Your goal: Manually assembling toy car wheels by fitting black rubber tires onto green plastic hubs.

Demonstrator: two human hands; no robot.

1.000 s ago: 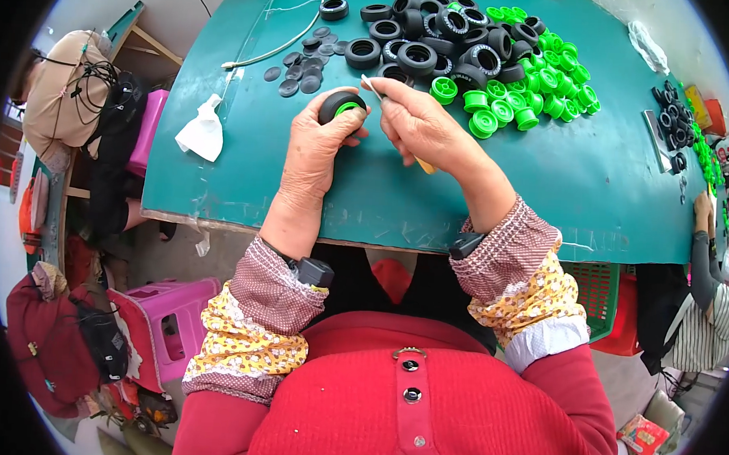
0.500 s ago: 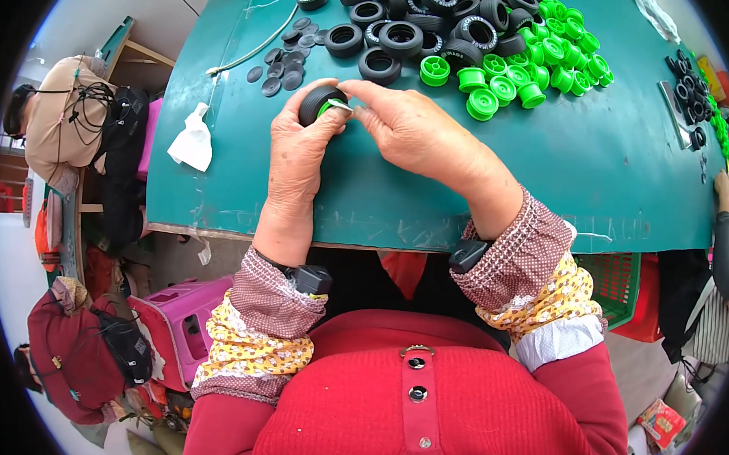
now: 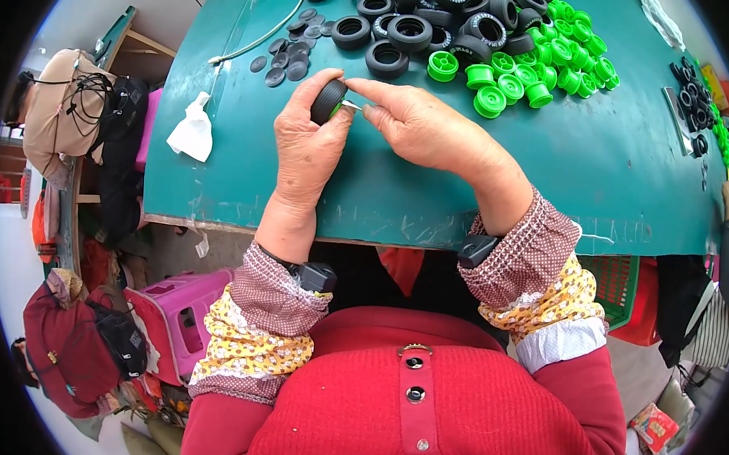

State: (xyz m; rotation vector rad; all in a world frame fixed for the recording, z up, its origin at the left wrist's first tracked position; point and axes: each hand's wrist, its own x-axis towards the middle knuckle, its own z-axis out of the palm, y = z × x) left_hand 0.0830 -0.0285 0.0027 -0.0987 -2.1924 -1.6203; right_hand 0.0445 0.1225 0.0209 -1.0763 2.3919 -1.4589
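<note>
Two bare hands at work above a green worktop (image 3: 546,174). The left hand (image 3: 305,143) grasps a small black tyre (image 3: 326,101) between thumb and fingers, the tyre tilted on edge and seated around a green wheel (image 3: 337,109), of which only a sliver shows beside the thumb. The right hand (image 3: 430,133), just to its right, is closed on a slim pale tool (image 3: 351,106), with the tip pointing at the face of the wheel; whether the tip lies under the tyre's lip cannot be told, and the rest of the tool is hidden by the hand. The right index finger reaches to the tyre's upper edge. Beyond the left hand lie flat black discs (image 3: 297,70), loosely grouped, and a pale cord (image 3: 258,46); to its left, a crumpled white tissue (image 3: 191,130). Beyond the right hand, loose black tyres (image 3: 470,47) are heaped against bright green wheels (image 3: 539,94), which spread farther to the right.
</note>
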